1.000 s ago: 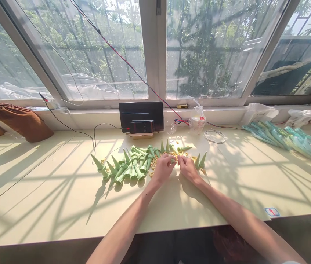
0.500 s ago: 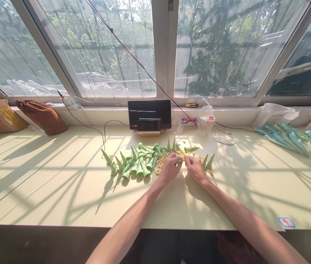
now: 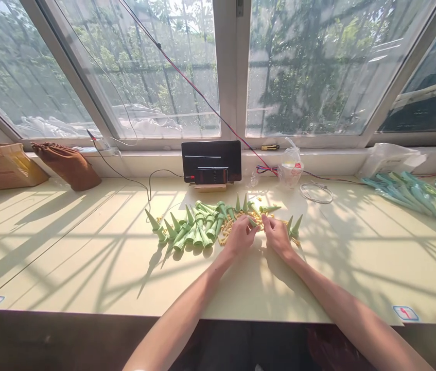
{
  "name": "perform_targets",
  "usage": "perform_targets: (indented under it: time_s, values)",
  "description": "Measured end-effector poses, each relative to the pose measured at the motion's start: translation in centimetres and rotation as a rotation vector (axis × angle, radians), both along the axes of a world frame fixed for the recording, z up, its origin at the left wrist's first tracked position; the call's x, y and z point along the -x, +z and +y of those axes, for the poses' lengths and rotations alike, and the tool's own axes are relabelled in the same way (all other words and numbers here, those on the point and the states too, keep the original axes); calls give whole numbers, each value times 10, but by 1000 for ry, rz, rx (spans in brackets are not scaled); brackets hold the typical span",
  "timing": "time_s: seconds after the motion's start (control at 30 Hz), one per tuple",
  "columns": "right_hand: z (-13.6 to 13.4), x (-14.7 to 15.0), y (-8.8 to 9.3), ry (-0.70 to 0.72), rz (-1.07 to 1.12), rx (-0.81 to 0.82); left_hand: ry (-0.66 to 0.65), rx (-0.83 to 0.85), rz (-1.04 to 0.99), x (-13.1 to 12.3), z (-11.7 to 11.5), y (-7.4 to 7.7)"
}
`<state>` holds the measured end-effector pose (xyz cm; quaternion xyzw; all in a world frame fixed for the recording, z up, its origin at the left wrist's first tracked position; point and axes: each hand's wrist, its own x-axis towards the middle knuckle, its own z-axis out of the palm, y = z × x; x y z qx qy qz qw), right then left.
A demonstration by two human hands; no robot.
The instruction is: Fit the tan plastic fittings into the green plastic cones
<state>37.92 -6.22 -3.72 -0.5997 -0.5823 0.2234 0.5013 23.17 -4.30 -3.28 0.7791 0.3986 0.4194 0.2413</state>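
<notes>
My left hand (image 3: 242, 233) is closed round a green plastic cone (image 3: 253, 222), of which only a small part shows between the fingers. Close beside it, my right hand (image 3: 277, 233) has its thumb and fingers pinched together; whatever is in them is too small or hidden to name. Under and behind both hands lies a scatter of small yellow pieces (image 3: 225, 232). To the left, a heap of green cones (image 3: 198, 226) covers the table, some upright, others on their sides. Two more cones (image 3: 295, 226) stand just right of my right hand.
A black tablet (image 3: 212, 157) with a phone (image 3: 211, 176) before it stands at the window. Behind the hands are a plastic cup in a bag (image 3: 291, 167) and a coiled cable (image 3: 316, 192). A brown pouch (image 3: 69, 165) lies left, blue-green plastic bags (image 3: 414, 196) right.
My hands have drawn slightly apart, and more of the green cone shows in my left hand. The whole view has shifted a little.
</notes>
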Motion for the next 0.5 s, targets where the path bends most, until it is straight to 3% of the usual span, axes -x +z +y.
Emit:
perform_targets:
  time_s: [0.23,0.5]
  values:
    - [-2,4,1,35,10,-45,132,-58,69,2,1,1]
    - [0,8,-1,86,18,-39,243,-109,116,10,-4,12]
